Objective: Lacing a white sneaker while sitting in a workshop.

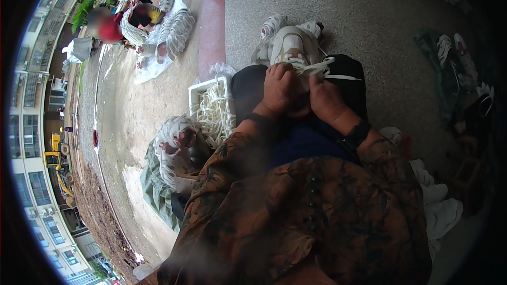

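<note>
A white and beige sneaker (294, 47) rests at my lap, its toe pointing away from me. My left hand (281, 87) is closed against the left of its lacing; the fingers curl inward, so part of what they grip is hidden. On the other side, my right hand (328, 97) pinches the white shoelace (319, 67) between thumb and fingers. One loop of the lace stands up above the right hand, and a loose end stretches out to the right over my dark trouser leg. More pale shoes (272, 25) lie just beyond the sneaker.
Left of my knee stands a white box (194, 97) full of white laces (214, 113). Close by, a stack of pale shoes (177, 140) sits on a green sack (153, 184). Several white shoes (441, 214) lie to my right. Another person (111, 26) sits among shoes at the far left.
</note>
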Motion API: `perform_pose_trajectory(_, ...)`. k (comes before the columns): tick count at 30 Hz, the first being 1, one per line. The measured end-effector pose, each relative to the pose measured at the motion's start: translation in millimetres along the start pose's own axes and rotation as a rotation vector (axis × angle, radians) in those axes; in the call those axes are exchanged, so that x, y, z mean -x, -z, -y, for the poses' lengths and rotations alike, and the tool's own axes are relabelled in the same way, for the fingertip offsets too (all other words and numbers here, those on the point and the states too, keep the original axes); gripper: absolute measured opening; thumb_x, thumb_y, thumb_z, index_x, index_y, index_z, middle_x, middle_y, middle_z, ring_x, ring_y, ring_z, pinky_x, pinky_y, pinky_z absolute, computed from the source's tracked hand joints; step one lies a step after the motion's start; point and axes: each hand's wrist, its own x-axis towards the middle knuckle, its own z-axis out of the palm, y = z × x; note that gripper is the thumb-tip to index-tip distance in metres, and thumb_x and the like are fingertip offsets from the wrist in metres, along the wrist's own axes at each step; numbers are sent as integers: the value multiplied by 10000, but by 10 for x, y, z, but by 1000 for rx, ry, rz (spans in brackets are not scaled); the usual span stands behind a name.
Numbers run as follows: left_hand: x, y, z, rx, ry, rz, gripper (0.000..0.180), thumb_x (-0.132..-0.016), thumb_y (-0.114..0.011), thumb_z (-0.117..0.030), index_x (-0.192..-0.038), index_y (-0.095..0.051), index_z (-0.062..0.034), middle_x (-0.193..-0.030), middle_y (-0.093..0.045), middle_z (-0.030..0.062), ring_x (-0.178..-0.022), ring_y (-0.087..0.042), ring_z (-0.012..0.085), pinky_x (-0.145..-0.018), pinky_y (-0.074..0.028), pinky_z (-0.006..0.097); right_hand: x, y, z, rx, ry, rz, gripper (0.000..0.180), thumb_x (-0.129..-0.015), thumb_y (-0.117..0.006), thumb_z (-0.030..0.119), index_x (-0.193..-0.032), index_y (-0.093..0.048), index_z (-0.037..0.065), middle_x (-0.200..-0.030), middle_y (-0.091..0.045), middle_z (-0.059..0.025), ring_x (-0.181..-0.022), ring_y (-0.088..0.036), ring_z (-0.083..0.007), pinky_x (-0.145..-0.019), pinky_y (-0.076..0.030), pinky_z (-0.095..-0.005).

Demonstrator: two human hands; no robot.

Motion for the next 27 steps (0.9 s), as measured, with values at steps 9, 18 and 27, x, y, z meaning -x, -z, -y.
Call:
perform_pose_trajectory(9,38,-25,-69,-99,-18,13,288,-670,-648,-159,-910,-526,-58,-973,-541,118,-888,-534,328,-766,-432,415,-32,72,-25,-63,-91,125,156,-800,-506,60,-938,-464,0,-790,-628,-259,-813,-620,-431,-705,-491,-509)
perform_pose_trajectory(18,5,328,-61,17,109,19,175,-677,-654,-163,-809,-563,-91,-1020,-584,99,-922,-548,337,-768,-474,412,-108,313,-82,-171,130,-287,146,-730,-615,38,-838,-521,12,-811,-526,-174,-797,-548,-343,-691,-466,-425)
perform_pose_trajectory(27,-229,271,-178,516,348,86,134,-778,-591,-32,-911,-607,-28,-1003,-626,129,-891,-629,283,-800,-488,337,-495,77,-193,-146,215,-299,99,-751,-591,21,-845,-560,26,-821,-532,-167,-809,-555,-349,-707,-466,-409)
